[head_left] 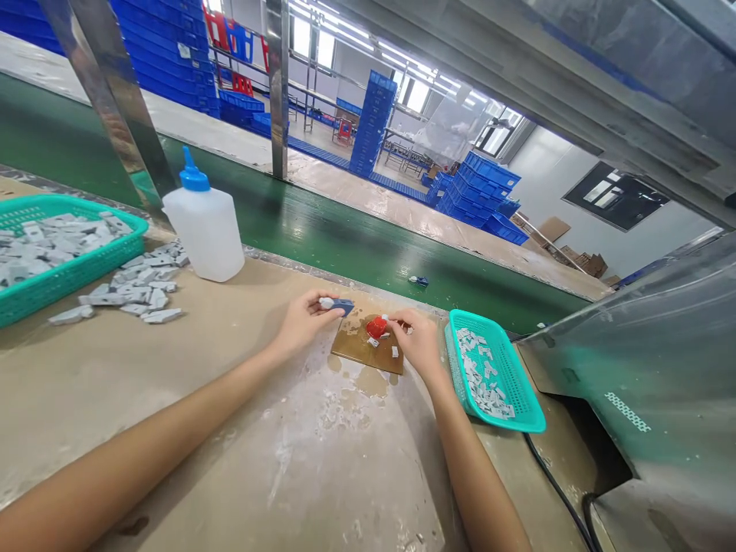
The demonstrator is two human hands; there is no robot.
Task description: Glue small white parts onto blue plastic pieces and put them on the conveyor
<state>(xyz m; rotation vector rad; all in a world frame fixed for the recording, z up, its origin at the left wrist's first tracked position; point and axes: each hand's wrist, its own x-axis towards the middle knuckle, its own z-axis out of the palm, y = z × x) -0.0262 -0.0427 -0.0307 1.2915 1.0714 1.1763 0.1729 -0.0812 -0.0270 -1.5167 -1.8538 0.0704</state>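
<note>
My left hand (307, 318) pinches a small dark blue and white plastic part (341, 307) just above the far left corner of a brown board (362, 354). Over the board's right side, my right hand (417, 341) has thumb and fingers closed on a small white piece (385, 317). Its fingertips are close to a red lump (376, 327) on the board; whether they touch it I cannot tell. A few loose white pieces (395, 352) lie around the red lump. Wet-looking patches mark the board and the table by it.
On the right stands a green basket (526, 383) of small white pieces; another green basket (74, 280) at left holds grey parts, with a pile (143, 284) spilled beside it. A white bottle (207, 234) with blue nozzle stands near the green conveyor (322, 238), which carries a blue-white part (419, 281).
</note>
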